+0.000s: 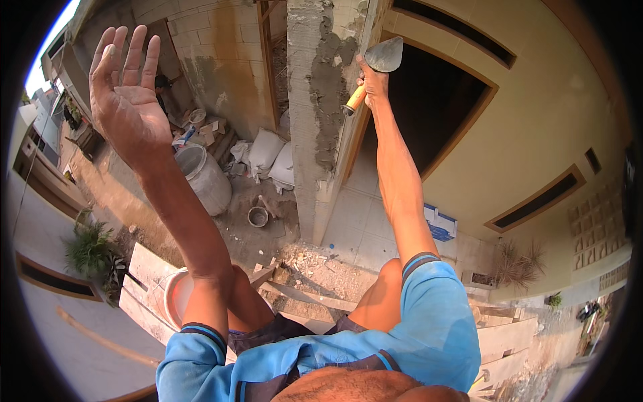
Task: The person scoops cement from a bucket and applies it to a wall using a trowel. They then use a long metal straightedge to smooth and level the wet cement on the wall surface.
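Right hand (374, 84) raised, grip clamped on the yellow handle of a trowel (384, 55), its grey blade pointing up and right in front of a dark doorway (432, 107), beside a column (305, 127) patched with darker mortar (328, 87); cannot tell whether hand or tool touches the column's edge. Left hand (134, 110) held up, grip apart, palm showing and fingers spread. Below, between the forearms: pale drum (209, 186), white sacks (266, 151), small bucket (258, 216) on the ground.

trowel blade (384, 55): grey | trowel handle (355, 98): yellow, black-ended | shirt (435, 321): blue | cuffs (420, 262): dark, blue-striped
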Motion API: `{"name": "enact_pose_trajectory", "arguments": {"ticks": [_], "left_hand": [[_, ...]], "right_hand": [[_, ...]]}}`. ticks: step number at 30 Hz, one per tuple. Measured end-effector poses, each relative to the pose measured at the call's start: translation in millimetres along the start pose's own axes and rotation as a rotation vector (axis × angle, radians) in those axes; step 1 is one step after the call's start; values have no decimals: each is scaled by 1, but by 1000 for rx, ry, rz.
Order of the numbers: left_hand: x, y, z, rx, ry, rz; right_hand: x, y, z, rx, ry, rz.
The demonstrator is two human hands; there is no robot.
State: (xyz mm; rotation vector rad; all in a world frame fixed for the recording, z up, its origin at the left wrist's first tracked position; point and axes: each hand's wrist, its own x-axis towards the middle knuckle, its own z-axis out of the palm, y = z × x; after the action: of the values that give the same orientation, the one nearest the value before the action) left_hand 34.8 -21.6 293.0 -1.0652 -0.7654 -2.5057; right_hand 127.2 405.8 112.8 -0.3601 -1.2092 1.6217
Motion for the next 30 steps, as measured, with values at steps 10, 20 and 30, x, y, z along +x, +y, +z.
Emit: {"name": "enact_pose_trajectory", "arguments": {"ticks": [10,20,30], "left_hand": [[8,5,-15,-77,18,-1],[13,0,-16,-122,71,-67],[6,5,-9,-157,120,-80]], "right_hand": [[6,9,-8,-2,-24,-57],[-1,7,3,-108,15,-22],[-3,7,2,-102,39,-49]]}}
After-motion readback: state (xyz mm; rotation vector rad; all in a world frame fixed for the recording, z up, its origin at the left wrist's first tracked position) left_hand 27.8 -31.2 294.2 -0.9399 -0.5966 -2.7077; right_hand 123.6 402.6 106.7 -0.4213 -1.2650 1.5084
